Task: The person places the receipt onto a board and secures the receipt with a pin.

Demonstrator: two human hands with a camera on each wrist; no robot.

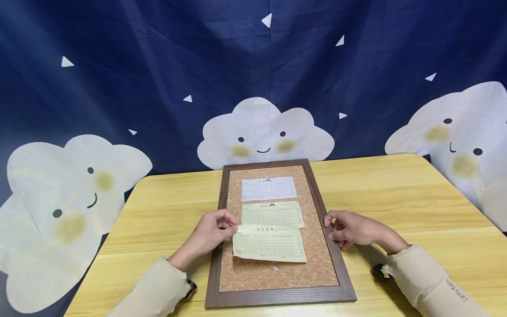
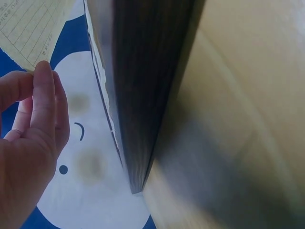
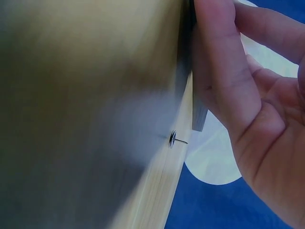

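In the head view my left hand pinches the upper left corner of a pale yellow-green printed slip between thumb and fingertips. The slip lies over the cork board, its lower edge lifted off the cork. That corner also shows by my left fingertips in the left wrist view. Above it, a similar yellow-green slip and a white slip each carry a small pin near the top. My right hand touches the board's right frame with bent fingers, nothing visibly held.
A thumbtack lies on the table beside the board, point sideways. Below the lowest slip, a small shiny whitish thing sits on the cork. A dark blue curtain with clouds hangs behind the wooden table.
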